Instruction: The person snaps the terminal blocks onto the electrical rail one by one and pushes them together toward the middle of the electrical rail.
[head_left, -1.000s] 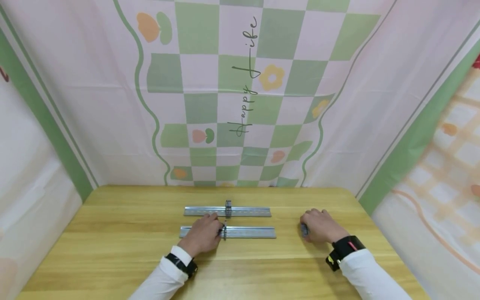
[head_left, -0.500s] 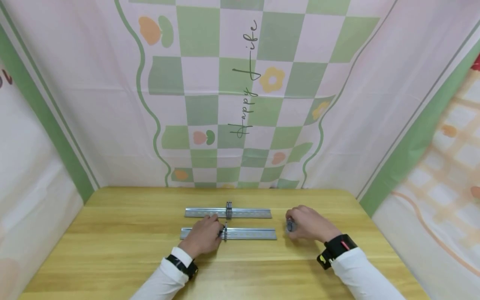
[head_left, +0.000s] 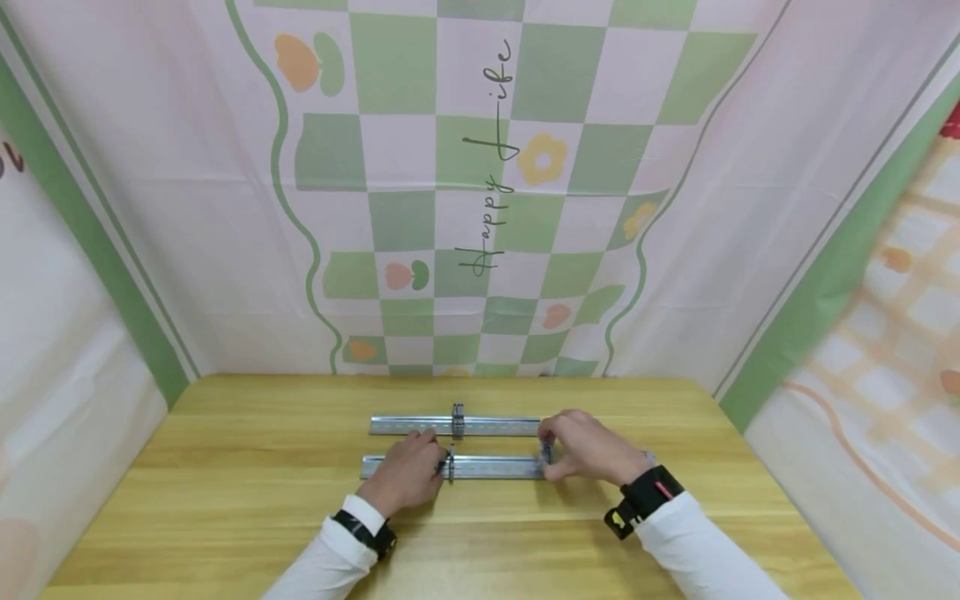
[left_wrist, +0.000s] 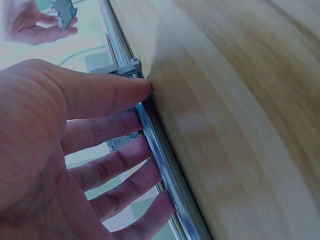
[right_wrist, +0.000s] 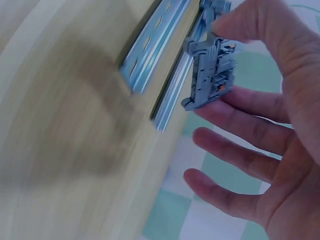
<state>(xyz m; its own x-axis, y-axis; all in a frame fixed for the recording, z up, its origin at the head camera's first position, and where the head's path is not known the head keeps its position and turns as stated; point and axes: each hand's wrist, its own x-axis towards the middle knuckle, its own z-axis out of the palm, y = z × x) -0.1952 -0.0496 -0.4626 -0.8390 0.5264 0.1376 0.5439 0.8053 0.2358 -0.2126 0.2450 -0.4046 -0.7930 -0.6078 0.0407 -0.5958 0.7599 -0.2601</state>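
Two slotted metal DIN rails lie across the table, a near rail (head_left: pixel 495 467) and a far rail (head_left: pixel 420 426). My left hand (head_left: pixel 408 475) grips the near rail, thumb on one edge and fingers on the other, beside a thin grey terminal block (head_left: pixel 452 463) mounted on it. Several similar blocks (head_left: pixel 457 421) stand together on the far rail. Between thumb and fingertips my right hand (head_left: pixel 592 450) pinches a loose grey terminal block (right_wrist: pixel 212 70). In the head view that block is over the near rail's right end; in the right wrist view its orange details show.
A small grey piece (head_left: pixel 649 457) shows partly behind the right wrist. The wooden table (head_left: pixel 247 483) ends at a patterned cloth (head_left: pixel 480 333) at the back. More cloth hangs at both sides.
My right hand has carried the loose terminal block leftward to the near rail's right end. The left hand stays on the near rail.
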